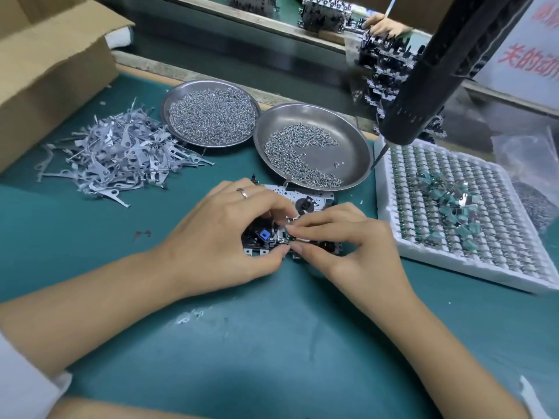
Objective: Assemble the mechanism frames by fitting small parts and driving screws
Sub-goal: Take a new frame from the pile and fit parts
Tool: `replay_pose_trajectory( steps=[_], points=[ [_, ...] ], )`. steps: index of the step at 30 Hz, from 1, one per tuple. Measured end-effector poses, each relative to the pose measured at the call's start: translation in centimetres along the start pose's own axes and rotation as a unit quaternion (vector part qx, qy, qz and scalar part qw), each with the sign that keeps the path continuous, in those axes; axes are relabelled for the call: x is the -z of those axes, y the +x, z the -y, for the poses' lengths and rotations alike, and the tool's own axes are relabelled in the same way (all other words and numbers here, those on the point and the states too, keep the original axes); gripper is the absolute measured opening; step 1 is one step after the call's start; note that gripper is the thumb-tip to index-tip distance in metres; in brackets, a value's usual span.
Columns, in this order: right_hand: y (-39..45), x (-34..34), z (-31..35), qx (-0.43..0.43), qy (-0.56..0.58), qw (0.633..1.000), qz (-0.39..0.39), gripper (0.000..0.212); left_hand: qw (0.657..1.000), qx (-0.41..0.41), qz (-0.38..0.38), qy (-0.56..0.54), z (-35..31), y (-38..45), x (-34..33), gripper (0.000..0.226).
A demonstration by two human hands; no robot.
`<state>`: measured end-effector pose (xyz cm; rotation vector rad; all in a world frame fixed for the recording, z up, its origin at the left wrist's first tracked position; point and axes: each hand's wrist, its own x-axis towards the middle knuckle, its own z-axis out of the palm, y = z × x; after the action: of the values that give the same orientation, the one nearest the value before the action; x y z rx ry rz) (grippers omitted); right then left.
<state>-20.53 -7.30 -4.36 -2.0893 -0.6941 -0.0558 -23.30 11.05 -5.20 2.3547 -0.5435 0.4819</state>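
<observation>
On the green bench mat (272, 343), left hand (217, 237) grips the mechanism frame (314, 198); right hand (348, 246) pinches something tiny, perhaps a small part.

Matt teal mat (272, 343); brushed steel dishes (357, 146); shiny metal screws (211, 113); brown corrugated cardboard box (51, 65).

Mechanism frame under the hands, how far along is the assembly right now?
Partly built: the mechanism frame already carries a blue part and a black wheel. In hand: the left hand steadies it while the right hand pinches a small part onto its middle. Left: driving screws, since the hanging screwdriver is untouched and the screws sit in their dish.
</observation>
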Motion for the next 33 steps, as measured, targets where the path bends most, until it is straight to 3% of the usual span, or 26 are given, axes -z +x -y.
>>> replay_pose_trajectory(
  steps=[8,17,21,24,27,33],
  points=[
    [-0.1,0.2,0.4,-0.008,0.038,0.999,-0.009,0.021,1.000,0.002,-0.002,-0.014,0.3,0.0,-0.2,0.029],
    [1.5,2.3,1.1,-0.049,0.087,0.955,-0.278,0.014,1.000,0.012,0.004,-0.019,0.2,0.1,-0.1,0.020],
    [4.7,4.4,2.5,-0.033,0.030,0.931,-0.363,0.049,0.999,0.011,0.004,-0.031,0.4,0.1,-0.1,0.021],
    [7.6,6.3,3.6,-0.033,0.027,0.923,-0.383,0.072,0.999,0.015,0.003,-0.043,0.6,0.0,-0.2,0.021],
    [10.1,7.4,4.5,-0.010,0.074,0.925,-0.373,0.080,0.998,0.018,0.002,-0.052,0.7,0.1,-0.3,0.020],
    [11.6,7.1,5.3,0.030,0.106,0.928,-0.355,0.060,0.998,0.023,0.000,-0.059,0.8,0.1,-0.3,0.020]
  ],
)
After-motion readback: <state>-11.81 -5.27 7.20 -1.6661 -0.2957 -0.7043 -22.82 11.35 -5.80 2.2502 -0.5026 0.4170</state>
